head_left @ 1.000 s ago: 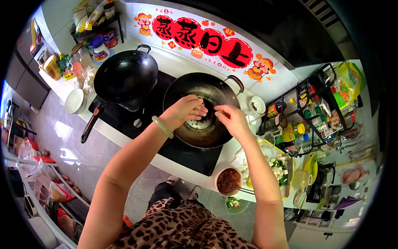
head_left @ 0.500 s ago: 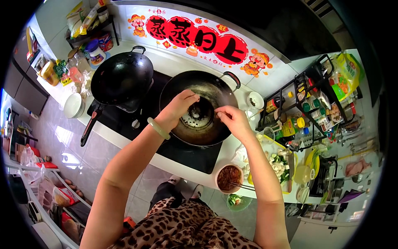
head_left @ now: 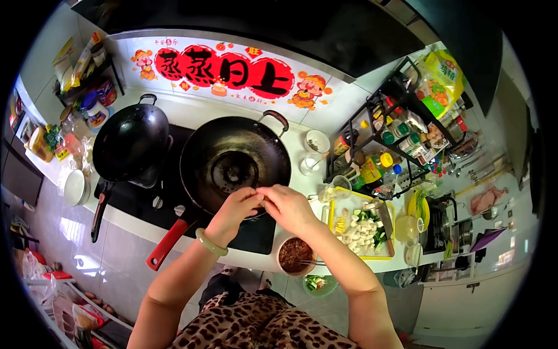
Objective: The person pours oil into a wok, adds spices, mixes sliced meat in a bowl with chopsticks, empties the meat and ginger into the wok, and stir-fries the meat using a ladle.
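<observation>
My left hand [head_left: 237,214], below a pale bangle [head_left: 210,242], and my right hand [head_left: 289,210] meet fingertip to fingertip. They are above the near rim of a large dark wok [head_left: 267,157]. Both are closed in a pinch; whatever is between the fingers, if anything, is too small to make out. A dark, shiny round patch, apparently liquid with small bits in it, lies at the wok's bottom. The wok's red handle [head_left: 168,244] points toward the near left. Right of the wok, below my right wrist, stands a bowl of dark reddish meat [head_left: 295,256] with chopsticks.
A second black wok [head_left: 131,136] stands on the left burner. On the right, a yellow-rimmed tray [head_left: 383,251] carries chopped vegetables and a cleaver [head_left: 385,221]. Behind it rises a black spice rack [head_left: 378,104]. A white bowl [head_left: 75,189] sits at the counter's left.
My hands, apart over the wok's middle before, have drawn back toward me and come together near its rim. The view has shifted, uncovering the red handle and more of the tray.
</observation>
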The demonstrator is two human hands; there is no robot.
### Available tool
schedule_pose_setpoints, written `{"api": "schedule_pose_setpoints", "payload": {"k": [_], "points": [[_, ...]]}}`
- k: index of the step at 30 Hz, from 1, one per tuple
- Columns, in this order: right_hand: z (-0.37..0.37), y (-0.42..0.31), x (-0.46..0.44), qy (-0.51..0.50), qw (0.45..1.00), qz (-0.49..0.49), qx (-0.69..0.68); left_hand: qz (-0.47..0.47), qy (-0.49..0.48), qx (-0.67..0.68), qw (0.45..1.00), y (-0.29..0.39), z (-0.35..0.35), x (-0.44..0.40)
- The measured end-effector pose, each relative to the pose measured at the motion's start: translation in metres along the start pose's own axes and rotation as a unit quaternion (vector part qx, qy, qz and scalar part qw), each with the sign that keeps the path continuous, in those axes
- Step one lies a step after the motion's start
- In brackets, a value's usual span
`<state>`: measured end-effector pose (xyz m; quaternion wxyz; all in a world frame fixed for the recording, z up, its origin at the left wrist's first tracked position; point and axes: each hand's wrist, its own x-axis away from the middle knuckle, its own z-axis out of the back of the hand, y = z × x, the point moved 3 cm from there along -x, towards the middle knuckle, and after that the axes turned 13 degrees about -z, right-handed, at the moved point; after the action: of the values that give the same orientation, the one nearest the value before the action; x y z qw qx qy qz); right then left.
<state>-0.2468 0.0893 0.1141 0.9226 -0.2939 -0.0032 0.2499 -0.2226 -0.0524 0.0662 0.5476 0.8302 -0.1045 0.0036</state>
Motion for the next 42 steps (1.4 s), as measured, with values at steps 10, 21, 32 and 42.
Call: {"api": "schedule_pose_setpoints", "payload": {"k": [10, 21, 32, 42], "points": [[0.069, 0.121, -0.067, 0.118, 0.974, -0.165, 0.103, 0.006, -0.098, -0.003, 0.995, 0.017, -0.029, 0.027], [0.087, 0.118, 0.074, 0.12, 0.948, -0.279, -0.099, 0.159, -0.196, 0.016, 0.968, -0.098, 0.0, 0.113], [-0.037, 0.056, 0.334, -0.133, 0.844, -0.478, -0.205, 0.291, -0.205, -0.066, 0.932, -0.122, 0.009, 0.143], [0.003, 0.121, 0.407, -0.101, 0.857, -0.495, -0.103, 0.286, -0.11, -0.091, 0.947, -0.148, -0.076, 0.147]]}}
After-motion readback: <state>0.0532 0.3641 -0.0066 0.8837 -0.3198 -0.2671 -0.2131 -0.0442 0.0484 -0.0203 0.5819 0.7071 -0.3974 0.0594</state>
